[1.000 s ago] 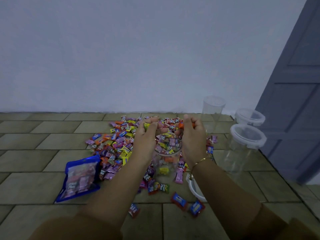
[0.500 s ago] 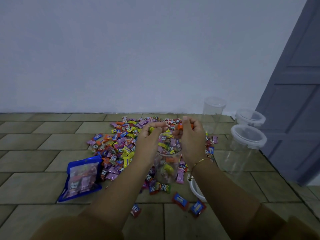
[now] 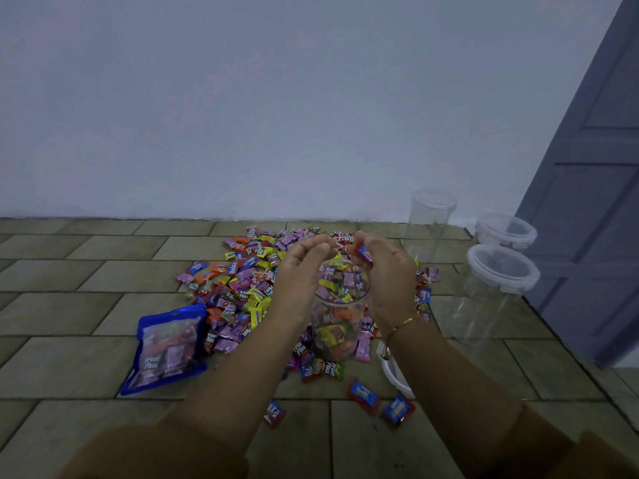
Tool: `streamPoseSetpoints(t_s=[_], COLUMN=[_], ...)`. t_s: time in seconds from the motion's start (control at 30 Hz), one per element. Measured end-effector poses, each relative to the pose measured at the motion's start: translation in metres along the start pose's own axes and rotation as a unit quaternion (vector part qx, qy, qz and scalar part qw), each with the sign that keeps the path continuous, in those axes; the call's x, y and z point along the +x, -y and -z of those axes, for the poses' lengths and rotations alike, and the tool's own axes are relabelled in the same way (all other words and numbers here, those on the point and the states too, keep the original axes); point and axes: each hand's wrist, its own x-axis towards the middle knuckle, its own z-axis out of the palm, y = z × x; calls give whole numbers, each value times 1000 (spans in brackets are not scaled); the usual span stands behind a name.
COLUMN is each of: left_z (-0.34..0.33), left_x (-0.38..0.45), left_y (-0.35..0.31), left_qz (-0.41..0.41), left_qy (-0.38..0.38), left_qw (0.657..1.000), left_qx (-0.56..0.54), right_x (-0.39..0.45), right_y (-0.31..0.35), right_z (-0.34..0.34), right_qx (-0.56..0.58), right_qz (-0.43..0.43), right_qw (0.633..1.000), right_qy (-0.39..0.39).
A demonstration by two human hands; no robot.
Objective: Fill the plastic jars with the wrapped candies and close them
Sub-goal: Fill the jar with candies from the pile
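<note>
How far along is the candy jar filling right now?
Done: none closed full. In hand: the open jar looks nearly full; right hand pinches a red-and-blue candy above it, left hand alongside. Left: candy pile, three empty jars.

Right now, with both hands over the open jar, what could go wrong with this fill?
1. The right hand pinches a red-and-blue candy at the rim of the open jar; released there, it may fall outside.
2. Neither hand clearly steadies the jar; the left hand could knock it over.
3. The jar looks nearly full, so more candies may stop its lid closing.
</note>
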Motion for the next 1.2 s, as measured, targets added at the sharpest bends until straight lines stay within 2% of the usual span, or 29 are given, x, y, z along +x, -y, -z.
streamPoseSetpoints(t_s=[0.17,0.37,0.5,0.67,0.73,0.8,0.87,0.93,1.0,1.07,1.2], left_z=[3,14,33,69,82,94,105,115,121,127,137], left_x=[2,0,-16,-51,-61,-69,-74,-79,-85,-88,-88], left_y=[3,0,-2,11,22,33,44,55,60,66,73], left_qz=[-4,-23,-22,-41,-36,-46,-96,-123,-101,-82,-86], left_qy=[-5,-6,-19,-13,-1,18,57,85,100,119,152], left_qw=[1000,1000,998,977,957,927,877,822,775,729,684], left_qx=[-14,8,64,207,288,373,468,550,616,669,709], right_x=[0,0,-23,-64,-76,-86,-93,-97,-98,-99,-103], right_y=[2,4,4,-35,-57,-73,-88,-97,-102,-102,-108], right_z=[4,13,36,80,94,102,108,108,104,94,71], right_qx=[12,4,-96,-251,-321,-399,-482,-538,-552,-537,-545], right_qz=[-7,24,88,129,131,153,184,179,176,179,164], right_qw=[999,999,991,957,930,885,823,782,774,783,764], right_qy=[39,43,39,66,122,185,236,258,256,258,304])
